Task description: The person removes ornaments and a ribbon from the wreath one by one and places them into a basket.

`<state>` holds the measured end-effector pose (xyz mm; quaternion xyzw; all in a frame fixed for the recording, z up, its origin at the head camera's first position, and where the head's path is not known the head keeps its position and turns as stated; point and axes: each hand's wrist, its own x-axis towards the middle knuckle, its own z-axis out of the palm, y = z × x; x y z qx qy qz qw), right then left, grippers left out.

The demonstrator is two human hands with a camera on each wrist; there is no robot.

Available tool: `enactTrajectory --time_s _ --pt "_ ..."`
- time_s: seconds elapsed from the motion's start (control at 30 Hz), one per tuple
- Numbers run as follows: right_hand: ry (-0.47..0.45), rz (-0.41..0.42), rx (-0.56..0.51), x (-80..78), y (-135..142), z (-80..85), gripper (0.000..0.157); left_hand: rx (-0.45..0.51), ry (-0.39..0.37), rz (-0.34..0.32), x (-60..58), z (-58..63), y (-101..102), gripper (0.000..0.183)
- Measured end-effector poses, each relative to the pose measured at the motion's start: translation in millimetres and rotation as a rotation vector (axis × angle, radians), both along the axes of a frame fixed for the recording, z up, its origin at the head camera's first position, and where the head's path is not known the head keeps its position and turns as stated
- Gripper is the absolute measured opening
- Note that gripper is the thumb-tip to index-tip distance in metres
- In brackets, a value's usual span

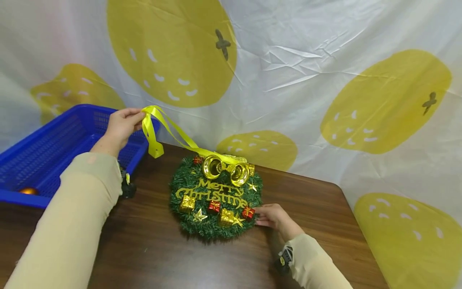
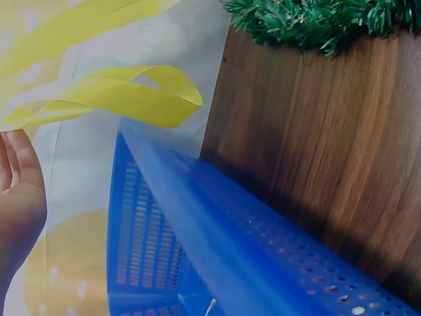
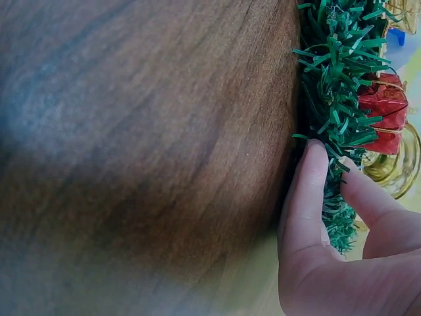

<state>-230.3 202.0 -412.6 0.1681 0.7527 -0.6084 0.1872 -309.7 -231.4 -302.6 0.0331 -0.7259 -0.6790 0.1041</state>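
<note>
A green tinsel Christmas wreath (image 1: pixel 216 235) lies on the wooden table, with gold "Merry Christmas" lettering, small red and gold gift boxes, stars and two gold bells (image 1: pixel 240 173) at its top. From the bells a yellow ribbon (image 1: pixel 180 134) stretches up and left. My left hand (image 1: pixel 122 125) pinches the ribbon's far part above the basket's right corner, and a loose tail hangs below the fingers. At the wreath's lower right edge, my right hand (image 1: pixel 276 218) grips the tinsel between thumb and fingers, beside a red gift box (image 3: pixel 385 113).
A blue plastic basket (image 1: pixel 138 158) stands at the left, under my left forearm, with a shiny orange ball (image 1: pixel 29 191) inside. Behind the brown table (image 1: pixel 306 192) hangs a white curtain (image 1: pixel 288 80) printed with yellow fruit.
</note>
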Motion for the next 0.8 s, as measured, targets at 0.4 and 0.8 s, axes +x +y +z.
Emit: enactTrajectory --time_s 0.4,0.8 --pt "0.004 -0.003 0.008 -0.9 1 -2.2 0.046 0.367 0.149 -0.028 6.8 4.5 -23 0.026" --pt "0.003 0.005 0.014 -2.2 2 -2.3 0.056 0.514 0.164 -0.018 14.8 11.4 -51 0.023"
